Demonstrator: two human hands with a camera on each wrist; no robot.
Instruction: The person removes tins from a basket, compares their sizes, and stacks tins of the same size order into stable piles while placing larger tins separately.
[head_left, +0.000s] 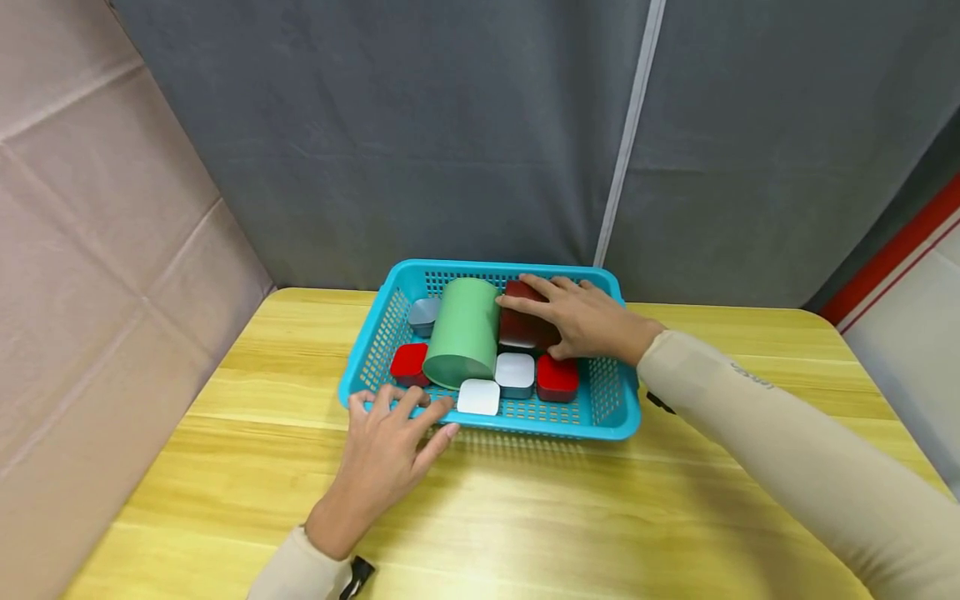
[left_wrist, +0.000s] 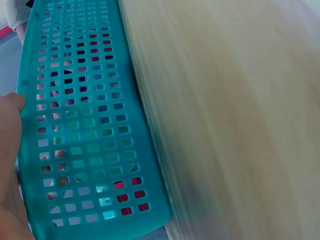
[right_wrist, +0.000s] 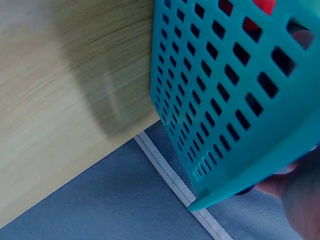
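A blue plastic basket point(head_left: 627, 415) holds a green cylinder point(head_left: 467, 325) lying on its side and a dark brown container point(head_left: 517, 327) beside it. My right hand point(head_left: 585, 317) reaches over the basket's right side and holds the brown container, fingers spread along its far part and thumb toward its near end. The hand covers much of that container. At the basket's near left rim, my left hand point(head_left: 393, 446) grips the edge, fingertips over it and thumb outside. In the left wrist view, the thumb point(left_wrist: 17, 102) touches the rim beside the perforated wall point(left_wrist: 100, 120).
Small square-topped boxes lie round the cylinder: a red box point(head_left: 409, 363), a grey box point(head_left: 424, 315), a white-topped box point(head_left: 515, 372), another white-topped box point(head_left: 478, 397) and another red box point(head_left: 557, 377). A grey curtain point(head_left: 420, 167) hangs behind the wooden table point(head_left: 525, 517).
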